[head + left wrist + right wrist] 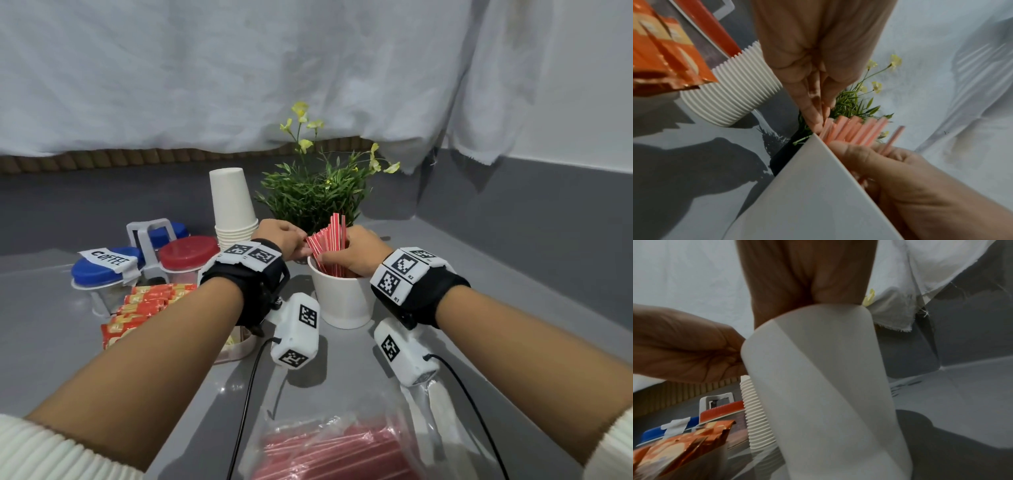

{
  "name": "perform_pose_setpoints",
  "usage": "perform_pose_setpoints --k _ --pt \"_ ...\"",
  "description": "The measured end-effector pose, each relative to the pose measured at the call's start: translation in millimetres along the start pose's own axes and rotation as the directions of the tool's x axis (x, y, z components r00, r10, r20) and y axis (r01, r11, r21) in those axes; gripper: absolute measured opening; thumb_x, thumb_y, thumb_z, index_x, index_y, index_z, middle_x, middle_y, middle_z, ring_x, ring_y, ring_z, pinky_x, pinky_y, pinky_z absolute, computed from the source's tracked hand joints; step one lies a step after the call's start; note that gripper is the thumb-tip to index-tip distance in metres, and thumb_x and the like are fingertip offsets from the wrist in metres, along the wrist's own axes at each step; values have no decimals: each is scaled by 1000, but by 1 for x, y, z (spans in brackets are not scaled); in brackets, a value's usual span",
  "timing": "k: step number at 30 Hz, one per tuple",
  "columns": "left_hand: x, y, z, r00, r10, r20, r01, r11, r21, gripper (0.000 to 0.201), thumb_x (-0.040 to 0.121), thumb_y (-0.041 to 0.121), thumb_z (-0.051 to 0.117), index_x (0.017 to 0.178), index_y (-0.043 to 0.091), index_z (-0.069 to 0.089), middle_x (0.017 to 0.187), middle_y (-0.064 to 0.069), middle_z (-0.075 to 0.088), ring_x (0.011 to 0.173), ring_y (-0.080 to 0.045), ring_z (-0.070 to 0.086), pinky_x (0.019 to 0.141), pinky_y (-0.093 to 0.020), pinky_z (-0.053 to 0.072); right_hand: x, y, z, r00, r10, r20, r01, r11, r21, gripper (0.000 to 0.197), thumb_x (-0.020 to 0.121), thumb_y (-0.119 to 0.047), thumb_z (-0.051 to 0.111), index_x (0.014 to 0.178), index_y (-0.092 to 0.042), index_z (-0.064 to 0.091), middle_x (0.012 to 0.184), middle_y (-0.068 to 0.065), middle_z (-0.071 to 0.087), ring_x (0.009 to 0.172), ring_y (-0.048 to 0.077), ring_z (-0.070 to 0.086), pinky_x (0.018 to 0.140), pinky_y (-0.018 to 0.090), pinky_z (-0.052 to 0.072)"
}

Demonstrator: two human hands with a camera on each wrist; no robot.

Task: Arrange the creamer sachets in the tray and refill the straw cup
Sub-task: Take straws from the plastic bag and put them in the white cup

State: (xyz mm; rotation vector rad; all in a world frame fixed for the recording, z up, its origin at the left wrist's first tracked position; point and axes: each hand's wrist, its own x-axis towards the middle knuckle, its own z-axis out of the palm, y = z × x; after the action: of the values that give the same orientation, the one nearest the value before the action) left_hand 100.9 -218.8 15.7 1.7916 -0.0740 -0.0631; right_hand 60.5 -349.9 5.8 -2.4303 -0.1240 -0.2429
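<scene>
A white straw cup [342, 301] stands mid-table with red-and-white straws [329, 236] fanned out of it. My right hand [339, 255] reaches into the cup's mouth and grips the bunch of straws [857, 129]; the cup [818, 386] hides its fingers in the right wrist view. My left hand [299, 245] is at the cup's left rim, its straight fingers [813, 113] touching the straw tops. Orange creamer sachets [144, 305] lie in a row to the left, partly under my left forearm. A clear tray [236, 346] shows beneath that arm.
A plastic bag of red straws [335, 448] lies at the table's near edge. Stacked paper cups [233, 205] and a potted plant [315, 195] stand behind the straw cup. Jars with a red lid [188, 251] and a blue lid [102, 270] sit far left.
</scene>
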Motion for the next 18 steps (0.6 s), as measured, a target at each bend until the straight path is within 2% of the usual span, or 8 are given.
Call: perform_pose_setpoints --k 2,5,8,10,12,14,16,18 --pt "-2 2 0 1000 6 -20 -7 999 -50 34 96 -3 36 65 4 49 64 -13 51 32 -8 53 38 -15 47 0 1 0 1000 18 5 -19 995 98 23 75 -23 75 83 -7 61 70 5 59 57 15 55 59 28 48" --pt "-3 3 1 1000 -5 -19 3 993 -116 36 100 20 34 73 5 53 75 -14 56 59 -19 58 48 -20 50 -2 3 -1 999 44 18 -47 971 235 21 72 -8 77 83 -8 59 61 3 60 47 12 58 46 18 49" --pt "-5 -2 3 999 41 26 -39 996 -85 30 97 29 44 100 4 62 103 -18 63 93 -29 63 78 -34 55 -2 5 -1 996 47 -70 -25 958 284 14 75 -7 72 76 -12 59 62 3 63 53 15 62 56 22 53" --pt "-6 -8 4 993 109 42 -111 994 26 29 92 22 56 114 3 61 114 -21 64 102 -32 64 92 -41 52 1 8 2 974 84 -210 -23 960 277 17 79 -6 64 68 -16 57 62 4 63 59 20 64 65 29 56" --pt "-7 -11 5 985 172 9 -171 972 159 32 88 12 60 119 1 60 113 -21 65 99 -30 65 93 -42 52 4 12 5 940 137 -312 -53 963 264 22 80 -3 56 66 -20 56 70 6 63 80 28 65 77 40 56" --pt "-6 -14 4 976 218 -24 -208 955 214 30 88 8 60 117 -1 62 108 -21 67 94 -27 67 91 -39 53 5 12 7 928 152 -339 -82 974 213 18 81 -2 51 79 -17 61 83 7 63 97 30 60 86 44 52" --pt "-7 -14 4 973 227 -30 -215 950 226 30 88 7 60 116 -3 62 105 -21 68 91 -27 67 90 -38 53 5 12 6 946 144 -289 -108 984 139 22 82 -3 53 100 -14 63 95 7 62 104 25 55 91 36 47" --pt "-9 -15 5 961 275 -25 -252 909 333 28 90 11 57 113 -4 63 104 -21 69 96 -30 66 91 -40 52 6 12 6 970 127 -208 -112 990 82 29 82 -10 61 109 -16 61 104 7 64 108 23 54 91 26 40"
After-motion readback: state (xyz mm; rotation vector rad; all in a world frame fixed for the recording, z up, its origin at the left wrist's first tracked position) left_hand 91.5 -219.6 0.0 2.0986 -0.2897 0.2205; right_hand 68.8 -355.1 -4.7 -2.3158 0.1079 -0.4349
